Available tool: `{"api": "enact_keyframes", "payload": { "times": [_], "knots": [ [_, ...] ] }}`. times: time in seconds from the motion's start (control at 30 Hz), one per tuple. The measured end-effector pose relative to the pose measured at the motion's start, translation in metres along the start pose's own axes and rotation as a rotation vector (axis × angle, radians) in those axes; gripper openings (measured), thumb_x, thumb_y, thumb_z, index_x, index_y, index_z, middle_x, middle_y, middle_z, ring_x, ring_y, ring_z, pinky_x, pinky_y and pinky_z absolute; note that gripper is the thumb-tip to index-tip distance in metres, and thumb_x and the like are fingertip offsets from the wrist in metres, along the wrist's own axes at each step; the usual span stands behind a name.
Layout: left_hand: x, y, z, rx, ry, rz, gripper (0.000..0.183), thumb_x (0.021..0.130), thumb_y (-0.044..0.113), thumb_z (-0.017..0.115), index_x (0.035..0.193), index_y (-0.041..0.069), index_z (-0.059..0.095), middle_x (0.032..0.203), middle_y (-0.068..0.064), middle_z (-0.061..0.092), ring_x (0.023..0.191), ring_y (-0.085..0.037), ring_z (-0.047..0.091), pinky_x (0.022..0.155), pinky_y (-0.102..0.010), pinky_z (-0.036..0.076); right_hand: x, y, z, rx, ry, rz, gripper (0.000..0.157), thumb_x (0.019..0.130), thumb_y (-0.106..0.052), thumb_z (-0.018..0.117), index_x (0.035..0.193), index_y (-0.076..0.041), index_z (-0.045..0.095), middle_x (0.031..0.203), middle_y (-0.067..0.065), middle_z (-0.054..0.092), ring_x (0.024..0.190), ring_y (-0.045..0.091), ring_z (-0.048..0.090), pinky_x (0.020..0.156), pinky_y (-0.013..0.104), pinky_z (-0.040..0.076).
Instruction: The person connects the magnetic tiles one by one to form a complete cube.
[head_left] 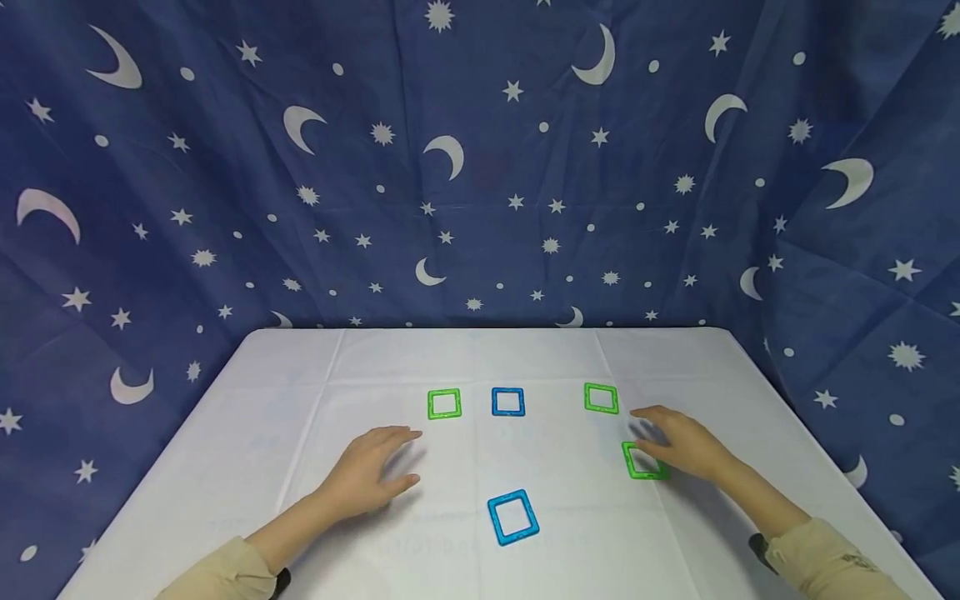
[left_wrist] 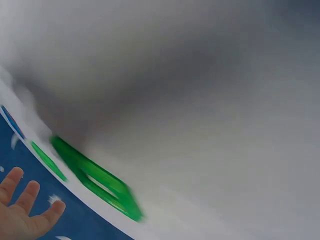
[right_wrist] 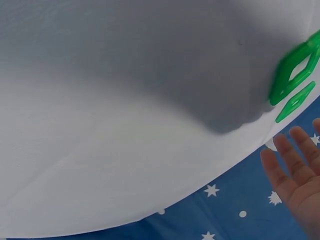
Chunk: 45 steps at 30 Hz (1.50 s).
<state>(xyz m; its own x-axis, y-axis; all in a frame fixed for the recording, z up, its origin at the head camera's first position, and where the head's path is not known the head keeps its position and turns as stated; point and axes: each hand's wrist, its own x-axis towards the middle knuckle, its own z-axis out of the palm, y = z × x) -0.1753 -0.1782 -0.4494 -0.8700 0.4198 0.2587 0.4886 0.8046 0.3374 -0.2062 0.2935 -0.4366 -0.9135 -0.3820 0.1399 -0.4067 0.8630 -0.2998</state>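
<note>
Several square frame-shaped magnetic tiles lie flat on the table. Over its left half my left hand (head_left: 367,471) hovers with fingers stretched out and thumb apart, holding nothing. A green tile (head_left: 444,391) lies beyond those fingertips, with a blue tile (head_left: 507,389) to its right. My right hand (head_left: 686,442) is held over the right side, fingers extended, and partly covers a green tile (head_left: 643,476). Just past its fingertips is another green tile (head_left: 601,386). Nearer the front, a larger-looking blue tile (head_left: 496,523) sits slightly turned between the hands.
A white cloth (head_left: 570,558) with fold creases covers the table. Behind it and at both sides hangs a dark blue curtain (head_left: 495,300) printed with moons and stars. Shadows of the hands fall on the cloth.
</note>
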Motion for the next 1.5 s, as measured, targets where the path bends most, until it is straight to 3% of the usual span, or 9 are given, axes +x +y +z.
{"api": "enact_keyframes", "payload": {
  "times": [0.17,0.5,0.63,0.77,0.93,1.13,1.5],
  "knots": [
    [0.007,0.028,0.011,-0.05,-0.055,0.066,0.052,0.081,0.036,0.071,0.127,0.016,0.057,0.129,-0.007,0.059,0.121,-0.028,0.052,0.098,-0.052,0.042,0.0,-0.006,0.001,-0.005,-0.019,-0.031,0.046,0.083,-0.023,0.071,0.12,0.002,0.059,0.119,0.021,0.062,0.109,0.039,0.059,0.089,0.05,0.049],
    [0.015,0.061,0.026,-0.107,-0.11,0.098,0.038,0.086,0.031,0.068,0.12,0.015,0.062,0.122,-0.002,0.062,0.116,-0.023,0.056,0.096,-0.044,0.046,0.008,-0.012,-0.001,-0.001,-0.067,-0.038,0.051,0.083,-0.023,0.071,0.124,0.003,0.056,0.122,0.023,0.06,0.113,0.04,0.056,0.092,0.052,0.047],
    [0.017,0.077,0.034,-0.103,-0.191,0.116,0.039,0.087,0.037,0.065,0.118,0.014,0.064,0.121,-0.002,0.062,0.115,-0.023,0.056,0.095,-0.043,0.047,0.008,-0.012,-0.003,0.001,-0.116,-0.039,0.052,0.083,-0.025,0.071,0.123,0.004,0.057,0.122,0.022,0.06,0.114,0.04,0.056,0.093,0.052,0.046],
    [0.019,0.089,0.04,-0.092,-0.238,0.146,0.05,0.081,0.048,0.068,0.119,0.016,0.064,0.121,0.0,0.062,0.115,-0.02,0.056,0.096,-0.04,0.047,0.007,-0.011,-0.001,0.015,-0.163,-0.028,0.056,0.081,-0.029,0.073,0.122,0.004,0.057,0.121,0.022,0.061,0.114,0.04,0.056,0.093,0.051,0.046],
    [0.019,0.098,0.045,-0.035,-0.27,0.158,0.065,0.072,0.06,0.071,0.121,0.018,0.063,0.122,0.001,0.061,0.116,-0.018,0.054,0.098,-0.039,0.045,0.006,-0.009,0.001,0.011,-0.182,-0.007,0.06,0.078,-0.033,0.076,0.122,0.004,0.058,0.121,0.022,0.061,0.114,0.039,0.056,0.094,0.05,0.046],
    [0.018,0.101,0.05,0.011,-0.338,0.127,0.079,0.066,0.065,0.072,0.129,0.019,0.056,0.131,-0.004,0.055,0.128,-0.029,0.047,0.101,-0.053,0.04,0.005,-0.005,0.006,0.017,-0.207,0.037,0.067,0.073,-0.039,0.078,0.121,0.004,0.058,0.12,0.02,0.061,0.113,0.038,0.056,0.094,0.051,0.046],
    [0.021,0.103,0.054,0.06,-0.342,0.093,0.065,0.071,0.055,0.075,0.123,0.018,0.061,0.129,-0.005,0.058,0.125,-0.028,0.051,0.099,-0.054,0.042,0.007,-0.001,0.009,-0.026,-0.242,-0.031,0.074,0.064,-0.046,0.082,0.118,0.0,0.061,0.107,0.01,0.062,0.096,0.027,0.06,0.085,0.046,0.051]
  ]
}}
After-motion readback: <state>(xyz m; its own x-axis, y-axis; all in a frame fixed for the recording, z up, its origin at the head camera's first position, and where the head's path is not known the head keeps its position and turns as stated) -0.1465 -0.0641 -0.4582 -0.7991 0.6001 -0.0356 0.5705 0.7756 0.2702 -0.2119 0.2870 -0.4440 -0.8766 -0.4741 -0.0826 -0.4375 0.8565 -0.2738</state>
